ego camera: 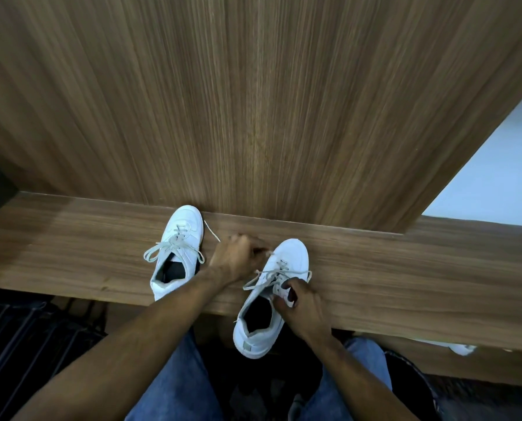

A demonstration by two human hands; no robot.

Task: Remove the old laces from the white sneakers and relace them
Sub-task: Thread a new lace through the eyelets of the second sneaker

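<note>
Two white sneakers stand on a narrow wooden ledge [71, 250], toes toward the wall. The left sneaker [179, 253] is laced, its grey-white lace [168, 246] loose in loops at the sides. The right sneaker [268, 299] hangs partly over the ledge's near edge. My left hand [237, 258] is closed on one end of the right sneaker's lace [264, 276], pulled out to the left; the lace tip shows beyond my knuckles. My right hand [299, 302] grips the right sneaker at its tongue and eyelets.
A tall wood-grain panel [268, 101] rises directly behind the ledge. A pale wall [502, 174] shows at the right. My knees in blue jeans [174, 384] are below, and dark bars [26, 338] lie at the lower left.
</note>
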